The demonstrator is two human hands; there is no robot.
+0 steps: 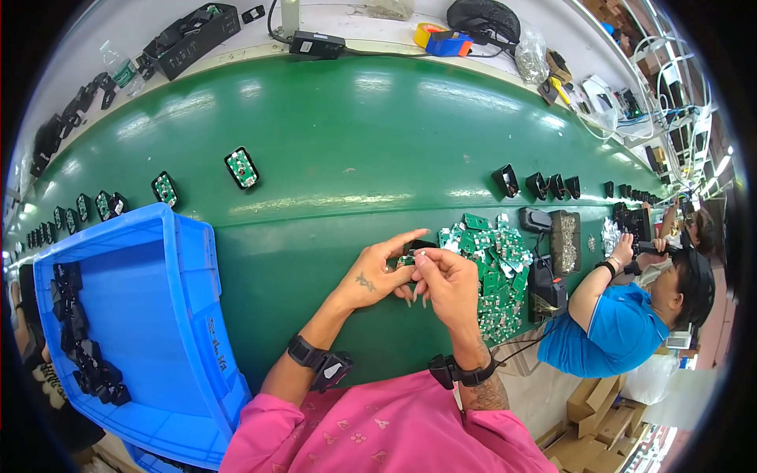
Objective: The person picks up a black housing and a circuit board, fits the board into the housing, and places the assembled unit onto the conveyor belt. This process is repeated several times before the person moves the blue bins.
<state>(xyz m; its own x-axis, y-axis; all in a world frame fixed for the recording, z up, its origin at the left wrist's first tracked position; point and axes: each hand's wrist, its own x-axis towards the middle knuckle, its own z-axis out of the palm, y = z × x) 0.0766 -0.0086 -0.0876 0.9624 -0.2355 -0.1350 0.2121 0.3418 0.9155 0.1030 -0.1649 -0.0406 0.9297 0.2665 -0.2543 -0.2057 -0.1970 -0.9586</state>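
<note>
In front of my chest, my left hand (372, 274) is closed round a small black plastic housing (421, 244). A green circuit board (405, 260) shows at the housing, partly covered by my fingers. The fingertips of my right hand (451, 282) are pinched together at the board. Whether they grip the board itself or a smaller part is hidden. Just right of my right hand lies a heap of loose green circuit boards (490, 268). Beyond my hands, one black housing with a board inside (242, 168) rests on the green surface (315, 142).
A blue crate (209, 315) with black parts stands at left. Filled housings (164, 189) line up to the left, black housings (537, 185) to the right. A metal tray of small parts (564, 243) sits beyond the heap. A co-worker in blue (607, 335) works at right.
</note>
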